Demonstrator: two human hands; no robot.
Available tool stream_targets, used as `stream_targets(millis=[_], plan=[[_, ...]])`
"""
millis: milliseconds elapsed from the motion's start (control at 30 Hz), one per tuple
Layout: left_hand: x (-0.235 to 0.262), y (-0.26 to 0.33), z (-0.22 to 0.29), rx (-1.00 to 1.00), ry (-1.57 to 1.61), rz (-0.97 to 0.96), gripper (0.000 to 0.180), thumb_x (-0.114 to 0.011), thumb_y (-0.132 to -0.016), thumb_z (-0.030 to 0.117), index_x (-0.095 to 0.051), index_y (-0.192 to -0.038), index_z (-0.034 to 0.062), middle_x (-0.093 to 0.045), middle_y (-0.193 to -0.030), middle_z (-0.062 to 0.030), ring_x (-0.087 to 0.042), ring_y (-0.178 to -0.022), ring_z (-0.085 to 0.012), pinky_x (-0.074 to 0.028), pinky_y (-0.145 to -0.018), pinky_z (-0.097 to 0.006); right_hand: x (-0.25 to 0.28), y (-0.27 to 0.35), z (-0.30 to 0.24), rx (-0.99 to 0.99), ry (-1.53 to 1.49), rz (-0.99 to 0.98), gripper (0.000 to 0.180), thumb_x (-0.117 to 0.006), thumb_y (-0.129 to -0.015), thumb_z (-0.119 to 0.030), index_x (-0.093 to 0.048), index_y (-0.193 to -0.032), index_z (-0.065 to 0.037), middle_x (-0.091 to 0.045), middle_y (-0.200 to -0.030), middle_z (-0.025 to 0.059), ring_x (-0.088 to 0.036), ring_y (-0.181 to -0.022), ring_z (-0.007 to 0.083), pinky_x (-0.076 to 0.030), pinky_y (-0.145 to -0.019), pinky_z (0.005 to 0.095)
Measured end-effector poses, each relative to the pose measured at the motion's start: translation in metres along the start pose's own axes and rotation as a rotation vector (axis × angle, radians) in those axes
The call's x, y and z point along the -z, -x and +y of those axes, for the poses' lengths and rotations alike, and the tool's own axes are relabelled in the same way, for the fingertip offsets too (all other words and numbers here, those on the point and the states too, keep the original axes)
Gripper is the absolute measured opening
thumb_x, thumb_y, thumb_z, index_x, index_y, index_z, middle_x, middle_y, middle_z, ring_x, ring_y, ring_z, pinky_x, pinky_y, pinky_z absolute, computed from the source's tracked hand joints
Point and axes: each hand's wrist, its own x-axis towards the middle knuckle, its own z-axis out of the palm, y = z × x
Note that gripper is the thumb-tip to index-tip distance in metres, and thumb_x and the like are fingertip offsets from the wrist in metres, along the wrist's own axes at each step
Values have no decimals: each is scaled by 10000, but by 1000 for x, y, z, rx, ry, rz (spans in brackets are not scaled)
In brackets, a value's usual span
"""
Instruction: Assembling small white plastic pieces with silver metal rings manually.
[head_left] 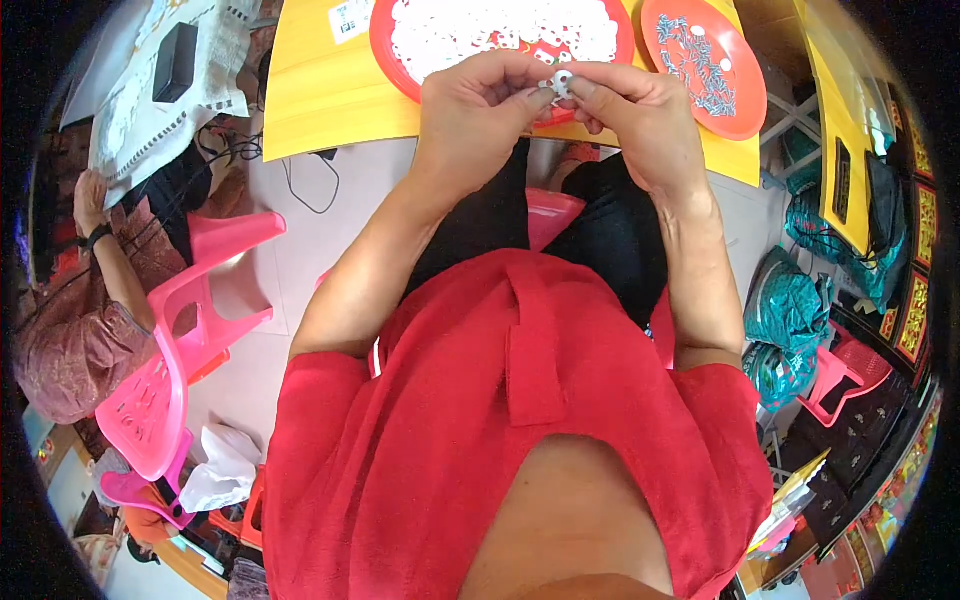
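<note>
Left hand (478, 108) and right hand (640, 115) pinch one small white ring (562, 82) between their fingertips, which hide most of it. Just beyond, a red plate (392, 55) of white pieces is cut off; right of it, a smaller plate (745, 112) holds tiny grey parts on the yellow worktop (320, 100).

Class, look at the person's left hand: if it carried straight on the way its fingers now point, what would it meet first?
The left hand points toward the right hand, so it would first meet the small white part pinched between them, then the right fingertips.

A small white ring (562, 82), probably plastic, sits pinched between both hands' fingertips. It hangs just above the red tray's near rim.
</note>
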Motion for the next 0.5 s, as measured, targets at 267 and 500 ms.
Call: stream_targets(millis=[267, 500], plan=[[4, -4, -1, -51, 11, -152, 206, -577, -758, -44, -601, -961, -12, -600, -843, -47, -558, -776, -80, -456, -684, -192, 5, -3, 3, 24, -142, -84, 133, -578, -776, -5, -575, -904, 32, -618, -792, 65, -583, -694, 98, -475, -607, 202], [14, -7, -1, -7, 134, -304, 310, -627, -736, -16, -555, -1037, -34, -596, -917, -86, -563, -838, -138, -465, -748, -233, 10, -4, 4, 23, -166, -156, 92, -605, -746, 14, -577, -834, 16, -607, -742, 47, -576, -670, 90, -472, -606, 201]])
